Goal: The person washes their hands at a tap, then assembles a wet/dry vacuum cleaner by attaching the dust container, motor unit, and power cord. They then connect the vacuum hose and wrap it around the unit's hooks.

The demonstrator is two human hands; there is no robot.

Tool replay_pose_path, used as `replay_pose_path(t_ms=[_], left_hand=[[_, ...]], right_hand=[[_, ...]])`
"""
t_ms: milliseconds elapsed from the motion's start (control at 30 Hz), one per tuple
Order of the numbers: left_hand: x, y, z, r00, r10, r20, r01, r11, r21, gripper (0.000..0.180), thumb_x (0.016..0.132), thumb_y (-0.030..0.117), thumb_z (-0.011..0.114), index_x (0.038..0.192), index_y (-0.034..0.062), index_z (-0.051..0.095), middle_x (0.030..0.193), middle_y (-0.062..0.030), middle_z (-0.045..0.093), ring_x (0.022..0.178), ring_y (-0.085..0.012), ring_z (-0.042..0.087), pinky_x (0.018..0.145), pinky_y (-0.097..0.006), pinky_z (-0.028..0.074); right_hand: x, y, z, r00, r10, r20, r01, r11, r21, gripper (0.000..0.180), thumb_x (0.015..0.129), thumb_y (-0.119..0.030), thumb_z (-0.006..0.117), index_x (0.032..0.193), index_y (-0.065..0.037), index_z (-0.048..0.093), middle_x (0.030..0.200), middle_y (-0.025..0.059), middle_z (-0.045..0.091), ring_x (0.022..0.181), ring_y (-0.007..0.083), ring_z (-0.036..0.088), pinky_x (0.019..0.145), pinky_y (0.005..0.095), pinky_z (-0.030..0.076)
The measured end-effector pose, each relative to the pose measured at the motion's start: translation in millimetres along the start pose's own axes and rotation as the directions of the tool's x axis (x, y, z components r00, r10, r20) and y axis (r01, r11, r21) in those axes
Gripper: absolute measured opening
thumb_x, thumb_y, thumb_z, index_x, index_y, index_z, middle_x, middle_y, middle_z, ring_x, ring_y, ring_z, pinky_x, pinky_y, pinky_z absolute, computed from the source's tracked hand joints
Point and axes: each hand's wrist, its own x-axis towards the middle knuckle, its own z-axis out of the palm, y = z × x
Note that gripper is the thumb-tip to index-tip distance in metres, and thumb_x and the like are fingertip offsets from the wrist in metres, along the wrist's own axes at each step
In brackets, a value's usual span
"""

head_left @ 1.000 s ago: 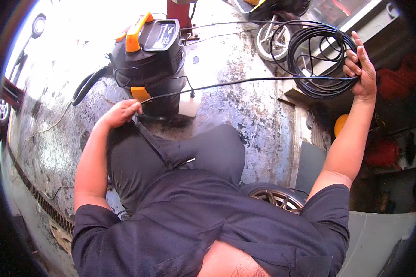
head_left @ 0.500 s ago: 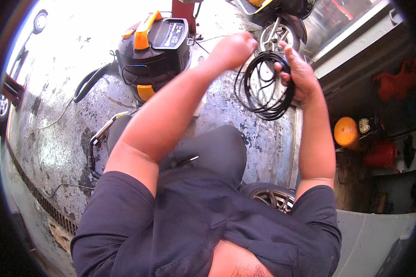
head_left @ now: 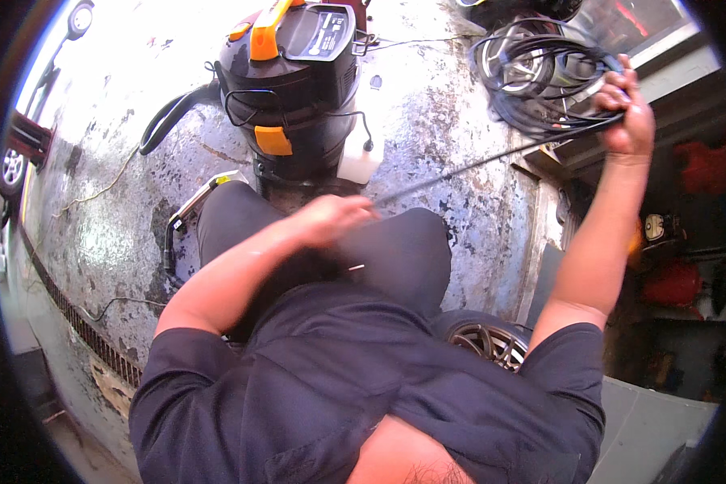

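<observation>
A coil of black cable (head_left: pixel 524 119) hangs in several loose loops from my right hand (head_left: pixel 631 121), raised at the upper right with its fingers closed round the loops. From that hand a straight, taut length of the cable (head_left: pixel 460 168) slants down to my left hand (head_left: pixel 335 219). My left hand is above my lap, fingers closed on the cable's near stretch. Motion blurs it slightly, and the cable beyond its fingers does not show.
A black and orange wet-dry vacuum (head_left: pixel 286 101) stands ahead on the worn floor, its hose (head_left: pixel 161 125) at its left. Behind the coil is a motorcycle wheel (head_left: pixel 518 64). A loose wheel (head_left: pixel 488 339) lies by my right side. A drain grate (head_left: pixel 68 319) runs along the left.
My right hand and the coil have moved up and right. My left hand has come down from beside the coil to above my lap, drawing a length of cable straight.
</observation>
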Motion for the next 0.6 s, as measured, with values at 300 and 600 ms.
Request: replay_pose_path(t_ms=[300,600], left_hand=[[-95,-19,-158,0.897,-0.317,-0.309,0.390,0.896,0.213,0.035,0.107,0.034,0.053,0.105,0.0064,0.074,0.095,-0.0095,0.072,0.091,-0.0185,0.065,0.088,-0.037,0.052],[85,137,-141,0.654,0.435,-0.619,-0.204,0.890,0.408,0.034,0.107,0.022,0.044,0.105,0.0001,0.070,0.109,-0.0160,0.070,0.104,-0.0320,0.066,0.095,-0.041,0.049]], right_hand=[[-9,-57,-2,0.991,-0.012,0.133,0.028,0.992,-0.125,0.042,0.111,-0.022,0.050,0.149,-0.004,0.045,0.090,0.0001,0.043,0.062,0.0033,0.038,0.058,0.0205,0.038],[-38,85,68,0.942,0.317,-0.113,-0.336,0.862,-0.380,0.064,0.102,-0.056,0.057,0.152,-0.018,0.043,0.089,0.0019,0.061,0.058,0.0041,0.048,0.053,0.0213,0.040]])
